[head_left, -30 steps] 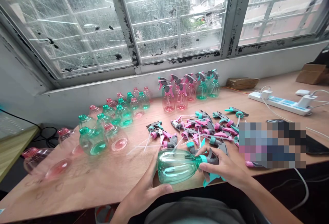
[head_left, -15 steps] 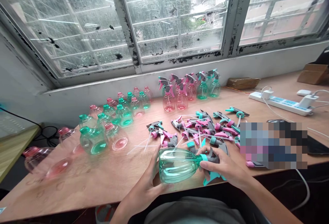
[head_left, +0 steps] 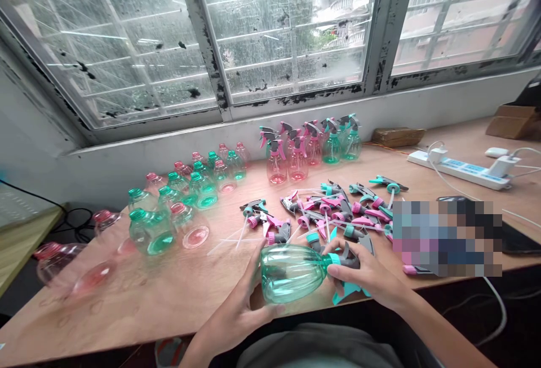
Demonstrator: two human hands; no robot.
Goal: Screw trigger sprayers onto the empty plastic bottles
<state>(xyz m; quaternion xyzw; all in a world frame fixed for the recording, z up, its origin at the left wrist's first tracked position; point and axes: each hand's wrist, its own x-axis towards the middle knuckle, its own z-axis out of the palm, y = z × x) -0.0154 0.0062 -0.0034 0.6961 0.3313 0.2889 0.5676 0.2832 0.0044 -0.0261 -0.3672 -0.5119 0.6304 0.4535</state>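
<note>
A clear green spray bottle [head_left: 291,273] lies on its side in the air at the table's front edge, its base to the left. My left hand [head_left: 249,295] is wrapped round the base end, fingers behind and thumb below. At the neck, my right hand [head_left: 357,272] grips the turquoise collar of the grey and turquoise spray head [head_left: 349,292], which sits on the bottle's mouth. Whether the collar is fully screwed down I cannot tell. Behind my hands lies a pile of loose pink, grey and turquoise spray heads [head_left: 325,210] with thin tubes.
Open-necked green and pink bottles [head_left: 152,233] stand on the left of the wooden table [head_left: 169,295]. Bottles with spray heads [head_left: 298,159] stand by the window wall. A white power strip [head_left: 460,171], cables and a brown box [head_left: 399,136] are to the right.
Both hands keep their hold on the bottle and the spray head, almost in the same place. The view has shifted very slightly; nothing else visibly differs.
</note>
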